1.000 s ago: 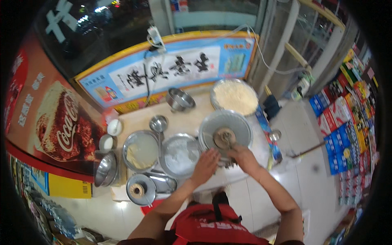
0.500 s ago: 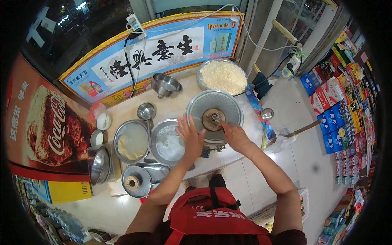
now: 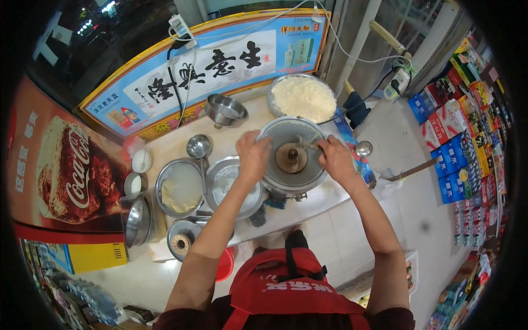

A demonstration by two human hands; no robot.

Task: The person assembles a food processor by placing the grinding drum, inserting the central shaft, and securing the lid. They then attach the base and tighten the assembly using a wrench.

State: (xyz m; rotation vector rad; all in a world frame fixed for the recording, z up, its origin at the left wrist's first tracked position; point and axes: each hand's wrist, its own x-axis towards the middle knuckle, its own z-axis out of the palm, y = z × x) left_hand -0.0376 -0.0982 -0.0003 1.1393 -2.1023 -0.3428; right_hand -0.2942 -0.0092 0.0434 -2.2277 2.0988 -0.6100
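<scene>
A round grey metal drum stands at the table's near edge. Inside it a brown hub carries an upright threaded spindle. My left hand is at the drum's left rim, its fingers smeared by motion. At the opposite rim is my right hand, its fingers curled together over the edge; what they hold, if anything, is too small to make out. Left of the drum sits a steel basin with cloudy liquid, partly hidden by my left forearm. Behind the drum, a wide bowl is heaped with pale, crumbly food.
Further left, a bowl holds liquid and a pale yellow mass. A ladle, a steel funnel-like pan and small white bowls lie around it. A skimmer is at the right edge. A red bucket stands below.
My right hand has left the spindle for the drum's right rim. My left hand has gone up to the left rim. The spindle's top now looks thinner and bare.
</scene>
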